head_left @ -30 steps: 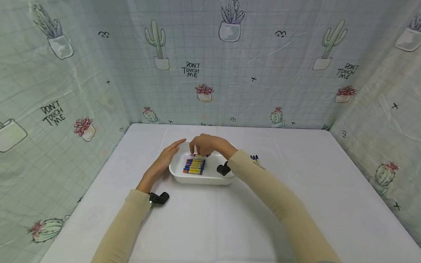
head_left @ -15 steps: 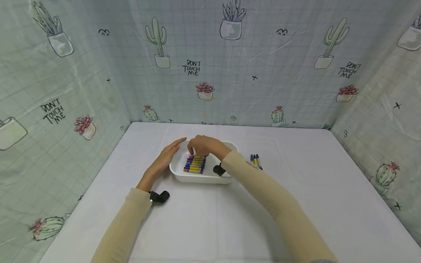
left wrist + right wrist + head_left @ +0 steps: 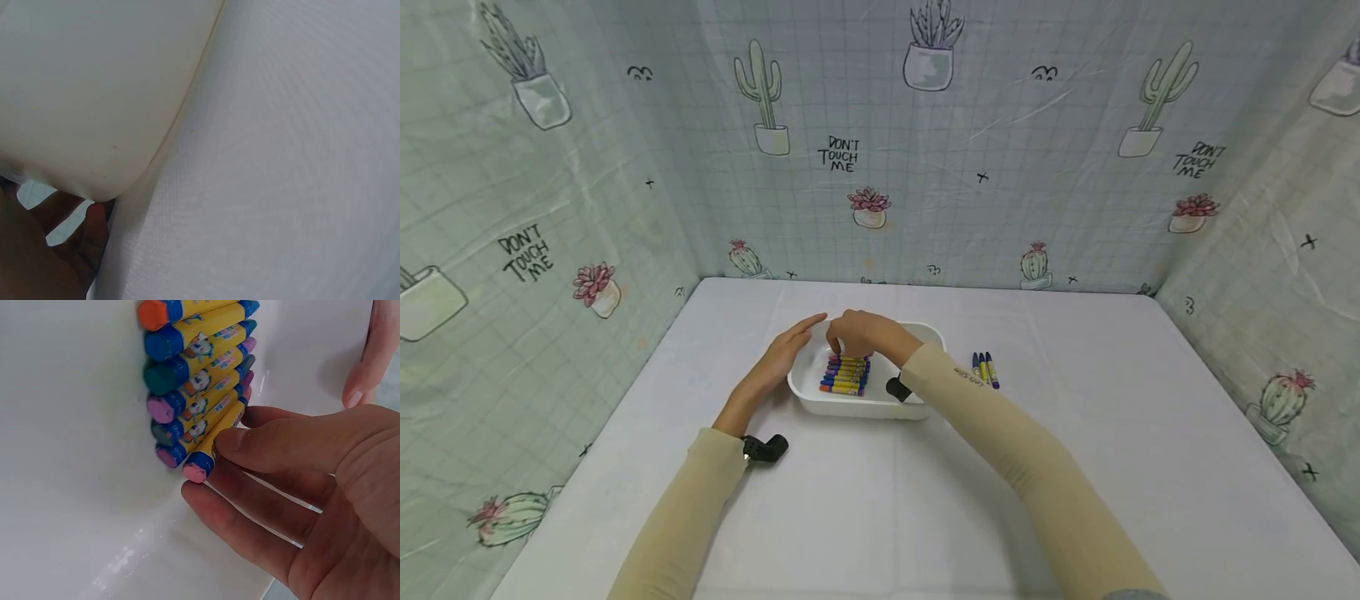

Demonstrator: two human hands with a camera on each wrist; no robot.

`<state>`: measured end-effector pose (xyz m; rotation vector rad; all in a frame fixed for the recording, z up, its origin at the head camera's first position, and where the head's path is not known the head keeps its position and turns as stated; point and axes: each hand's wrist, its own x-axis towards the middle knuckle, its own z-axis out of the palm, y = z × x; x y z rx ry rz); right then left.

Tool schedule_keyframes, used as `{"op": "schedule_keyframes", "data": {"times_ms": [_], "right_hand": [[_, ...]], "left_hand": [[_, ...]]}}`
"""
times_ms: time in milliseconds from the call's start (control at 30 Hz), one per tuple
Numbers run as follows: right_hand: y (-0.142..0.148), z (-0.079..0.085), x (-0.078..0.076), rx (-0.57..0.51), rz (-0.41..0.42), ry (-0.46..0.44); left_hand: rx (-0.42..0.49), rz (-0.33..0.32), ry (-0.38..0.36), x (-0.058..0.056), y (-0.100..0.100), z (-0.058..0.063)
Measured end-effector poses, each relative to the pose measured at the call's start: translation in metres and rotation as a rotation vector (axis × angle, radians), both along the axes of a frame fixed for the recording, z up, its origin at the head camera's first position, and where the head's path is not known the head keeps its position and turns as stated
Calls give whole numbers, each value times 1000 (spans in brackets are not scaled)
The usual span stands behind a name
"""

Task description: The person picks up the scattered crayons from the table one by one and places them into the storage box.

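A white tray (image 3: 859, 410) on the table holds a row of several wax crayons (image 3: 842, 382) in yellow wrappers with blue bands, lying side by side. At the row's far end, in the right wrist view, the thumb and fingers of my right hand (image 3: 294, 475) pinch a pink crayon (image 3: 198, 471). It lies slightly askew against its neighbour. My left hand (image 3: 781, 354) rests along the tray's left side, fingers extended toward the far corner. Its fingertips touch the tray's outer wall (image 3: 94, 106) in the left wrist view.
Three more crayons (image 3: 985, 369) lie on the white-covered table (image 3: 820, 500), right of the tray. A cactus-print cloth (image 3: 880, 150) hangs at the back and both sides. My right forearm crosses over the tray's right end.
My right hand has lowered the pink crayon to the far end of the row and shifted slightly left. The three crayons on the right show more fully. My left hand stays put.
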<state>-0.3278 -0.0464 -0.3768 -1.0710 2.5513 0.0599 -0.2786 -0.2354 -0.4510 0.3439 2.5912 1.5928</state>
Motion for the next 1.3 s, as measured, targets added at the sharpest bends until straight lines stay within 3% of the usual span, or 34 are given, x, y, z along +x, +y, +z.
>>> {"op": "schedule_keyframes", "data": {"times_ms": [600, 1033, 1300], "right_hand": [[8, 5, 1, 21, -44, -59], [23, 14, 3, -51, -92, -128], [44, 21, 4, -164, -73, -88]], "left_hand": [[28, -6, -25, -2, 3, 4], [37, 8, -32, 0, 2, 1], [29, 9, -29, 0, 3, 0]]}}
